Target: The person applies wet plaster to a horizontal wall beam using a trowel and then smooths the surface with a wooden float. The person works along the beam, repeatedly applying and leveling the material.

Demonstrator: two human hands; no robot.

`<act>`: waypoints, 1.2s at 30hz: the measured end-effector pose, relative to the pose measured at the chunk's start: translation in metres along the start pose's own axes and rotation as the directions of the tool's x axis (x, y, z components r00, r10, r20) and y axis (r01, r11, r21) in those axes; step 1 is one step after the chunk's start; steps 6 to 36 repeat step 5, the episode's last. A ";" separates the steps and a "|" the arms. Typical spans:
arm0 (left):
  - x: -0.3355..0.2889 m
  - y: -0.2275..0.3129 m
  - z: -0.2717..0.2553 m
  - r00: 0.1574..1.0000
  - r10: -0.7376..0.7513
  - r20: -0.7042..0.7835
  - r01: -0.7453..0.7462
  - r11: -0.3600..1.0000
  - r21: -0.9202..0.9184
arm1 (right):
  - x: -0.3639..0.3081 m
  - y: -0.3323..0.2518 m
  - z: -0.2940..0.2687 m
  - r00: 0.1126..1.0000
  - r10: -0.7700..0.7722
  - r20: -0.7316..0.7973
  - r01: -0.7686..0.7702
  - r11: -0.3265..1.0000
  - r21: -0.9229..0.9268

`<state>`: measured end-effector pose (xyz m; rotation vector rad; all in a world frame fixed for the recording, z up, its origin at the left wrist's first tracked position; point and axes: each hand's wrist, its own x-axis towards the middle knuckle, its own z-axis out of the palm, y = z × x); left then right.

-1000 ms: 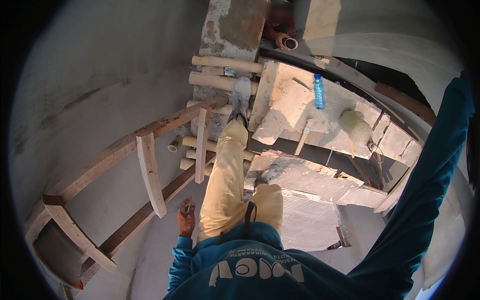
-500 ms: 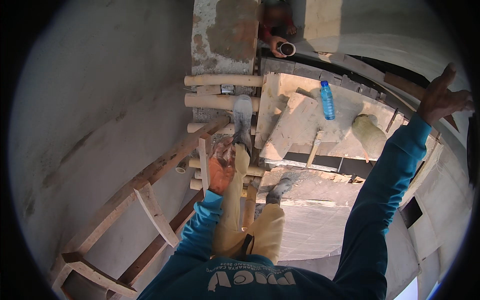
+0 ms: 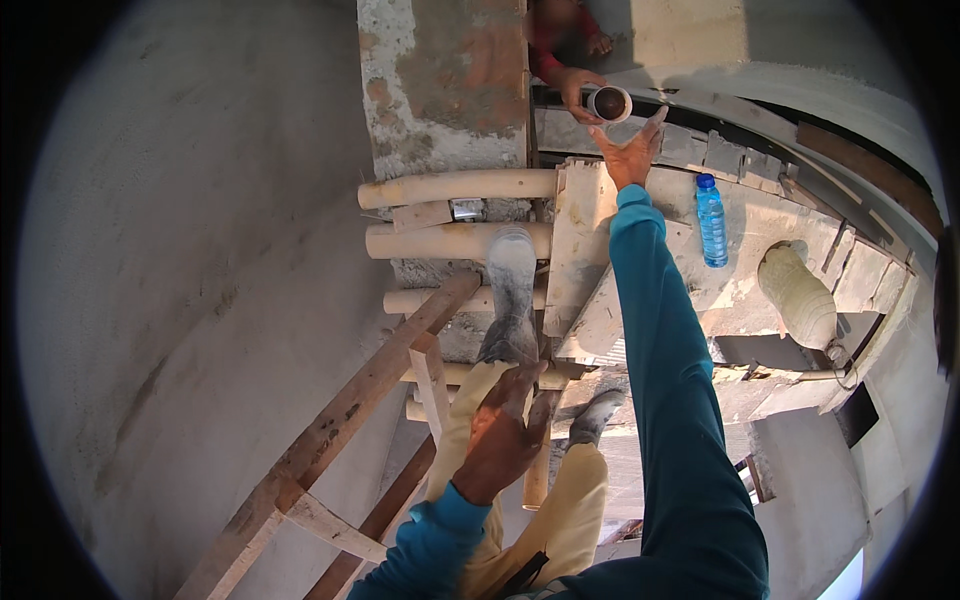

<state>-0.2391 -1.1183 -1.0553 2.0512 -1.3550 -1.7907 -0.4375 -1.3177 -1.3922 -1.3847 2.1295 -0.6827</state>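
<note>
My right hand (image 3: 630,158) reaches far forward with thumb and fingers spread, just below a white cup (image 3: 609,104) with dark contents. Another person's hand (image 3: 578,92) holds that cup from its left side. Whether my fingertips touch the cup is hard to tell; they do not close on it. My left hand (image 3: 503,432) is over my left leg near the knee, thumb and fingers apart, gripping nothing.
A blue bottle (image 3: 711,222) stands on wooden boards (image 3: 580,240), with a pale sack-like bundle (image 3: 797,296) to its right. Bamboo poles (image 3: 460,188) cross under my boots (image 3: 512,290). A wooden ladder-like frame (image 3: 340,410) slants along the left beside a grey wall (image 3: 200,230).
My right hand has swung from the far right to beside the cup. The other person's cup has come slightly right and nearer. My left hand has moved down and right along my leg.
</note>
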 end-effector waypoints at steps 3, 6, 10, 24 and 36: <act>0.004 -0.005 -0.008 0.997 -0.063 0.053 0.064 0.998 -0.029 | 0.012 0.012 0.038 0.999 0.021 -0.050 -0.025 0.996 -0.085; 0.005 -0.010 -0.010 0.993 -0.086 0.081 0.087 0.996 -0.009 | 0.017 0.023 0.053 0.999 0.036 -0.024 -0.038 0.997 -0.061; 0.005 -0.010 -0.010 0.993 -0.086 0.081 0.087 0.996 -0.009 | 0.017 0.023 0.053 0.999 0.036 -0.024 -0.038 0.997 -0.061; 0.005 -0.010 -0.010 0.993 -0.086 0.081 0.087 0.996 -0.009 | 0.017 0.023 0.053 0.999 0.036 -0.024 -0.038 0.997 -0.061; 0.005 -0.010 -0.010 0.993 -0.086 0.081 0.087 0.996 -0.009 | 0.017 0.023 0.053 0.999 0.036 -0.024 -0.038 0.997 -0.061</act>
